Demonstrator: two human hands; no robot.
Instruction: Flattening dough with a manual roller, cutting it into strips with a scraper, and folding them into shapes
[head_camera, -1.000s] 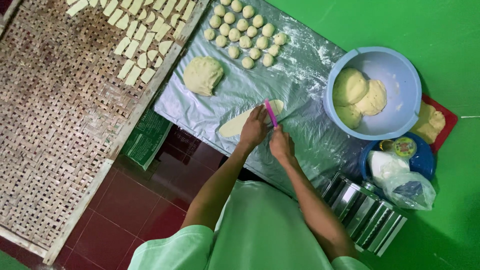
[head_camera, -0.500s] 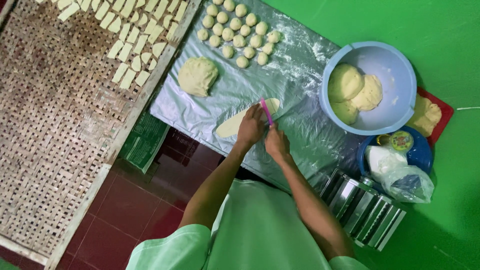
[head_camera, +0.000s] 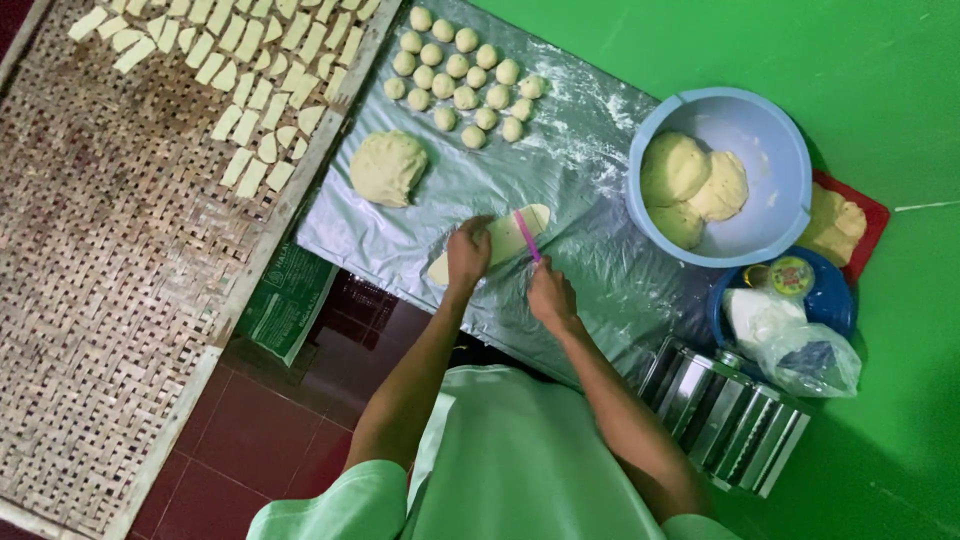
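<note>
L hand (head_camera: 467, 252) presses flat on the dough strip (head_camera: 500, 240), fingers spread over its middle, pinning it to the plastic sheet (head_camera: 590, 190). R hand (head_camera: 549, 296) is clamped on a pink cutter (head_camera: 527, 235), blade edge-down across the strip near its far end. Hands close together, not touching. Strip lies diagonally near the sheet's near edge, roughly mid-sheet.

Rest of sheet: dough lump (head_camera: 388, 167) toward the left edge, batch of small dough balls (head_camera: 465, 70) at the far edge. Woven bamboo tray (head_camera: 110, 300) just left of the sheet, cut dough pieces (head_camera: 240, 70) in rows at its far corner. Blue bowl (head_camera: 770, 190) w/ three dough lumps sits at the sheet's right edge. Beside it: blue lidded tub (head_camera: 830, 300) w/ plastic bag (head_camera: 800, 350) on top, red tray (head_camera: 868, 215) behind. Metal pasta roller (head_camera: 725, 415) near the R elbow. All on green floor (head_camera: 880, 90).
</note>
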